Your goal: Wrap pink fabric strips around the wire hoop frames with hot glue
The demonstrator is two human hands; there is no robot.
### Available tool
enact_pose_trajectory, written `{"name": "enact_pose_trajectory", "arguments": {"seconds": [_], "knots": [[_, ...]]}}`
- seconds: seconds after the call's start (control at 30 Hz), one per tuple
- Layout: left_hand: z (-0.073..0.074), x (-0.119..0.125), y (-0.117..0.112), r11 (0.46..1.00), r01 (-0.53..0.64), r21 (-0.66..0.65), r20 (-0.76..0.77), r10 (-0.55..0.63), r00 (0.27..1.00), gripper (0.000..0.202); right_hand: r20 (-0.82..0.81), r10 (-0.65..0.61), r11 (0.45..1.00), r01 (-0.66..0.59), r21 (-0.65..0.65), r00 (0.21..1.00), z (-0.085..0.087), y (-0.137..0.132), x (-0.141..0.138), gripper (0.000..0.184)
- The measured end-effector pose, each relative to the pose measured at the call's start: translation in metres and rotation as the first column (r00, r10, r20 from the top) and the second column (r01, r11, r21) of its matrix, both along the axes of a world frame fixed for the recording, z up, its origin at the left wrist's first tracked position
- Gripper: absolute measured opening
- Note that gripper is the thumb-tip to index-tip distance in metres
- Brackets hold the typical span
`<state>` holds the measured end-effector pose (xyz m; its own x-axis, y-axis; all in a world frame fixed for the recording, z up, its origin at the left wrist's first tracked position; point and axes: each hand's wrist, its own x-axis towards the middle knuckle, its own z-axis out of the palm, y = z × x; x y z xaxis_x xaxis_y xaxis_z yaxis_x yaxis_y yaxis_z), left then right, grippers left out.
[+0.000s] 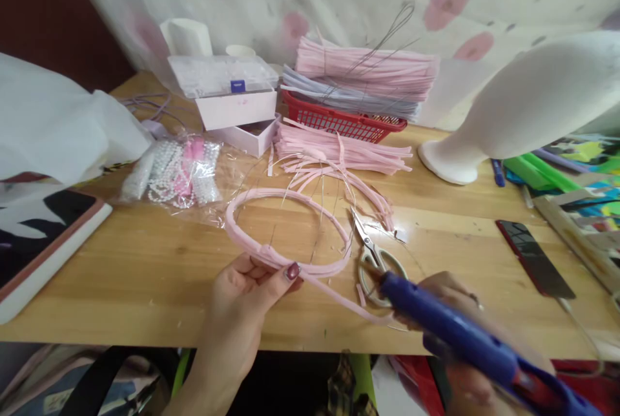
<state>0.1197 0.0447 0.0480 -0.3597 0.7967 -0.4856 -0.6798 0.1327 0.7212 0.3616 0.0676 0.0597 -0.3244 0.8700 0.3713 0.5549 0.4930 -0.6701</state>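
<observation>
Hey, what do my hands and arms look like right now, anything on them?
Your left hand has a glossy dark red thumbnail. Its wrist and the visible forearm are bare, with no sleeve or bracelet. Your right hand, partly hidden and blurred, wears a silvery ring; its nails aren't clear.

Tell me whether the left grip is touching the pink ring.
Touching. The head view shows the left grip pinching the near side of the pink ring, its thumb over the band and its fingers curled beneath.
</observation>
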Motion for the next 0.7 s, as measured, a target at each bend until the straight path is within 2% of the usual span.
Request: {"name": "enact_pose_trajectory", "arguments": {"seconds": [0.1,0.17,0.43,0.7], "knots": [[-0.004,0.0,-0.001,0.999,0.035,0.01,0.022,-0.035,0.999,0.028,-0.031,0.155,0.988,-0.154,0.025,0.987,0.006,-0.001,-0.024,0.054],[-0.004,0.0,-0.001,0.999,0.042,0.012,0.03,-0.043,0.999,0.027,-0.037,0.196,0.98,-0.194,0.034,0.98,0.005,0.001,-0.031,0.049],[0.008,0.004,0.001,0.998,0.056,-0.015,0.027,-0.056,0.998,0.022,-0.03,0.187,0.981,-0.189,-0.044,0.982,0.001,-0.001,-0.029,0.045],[0.008,0.005,0.0,0.998,0.051,-0.026,0.029,-0.051,0.998,0.023,-0.015,0.201,0.979,-0.201,-0.036,0.98,0.002,0.001,-0.029,0.043]]}}
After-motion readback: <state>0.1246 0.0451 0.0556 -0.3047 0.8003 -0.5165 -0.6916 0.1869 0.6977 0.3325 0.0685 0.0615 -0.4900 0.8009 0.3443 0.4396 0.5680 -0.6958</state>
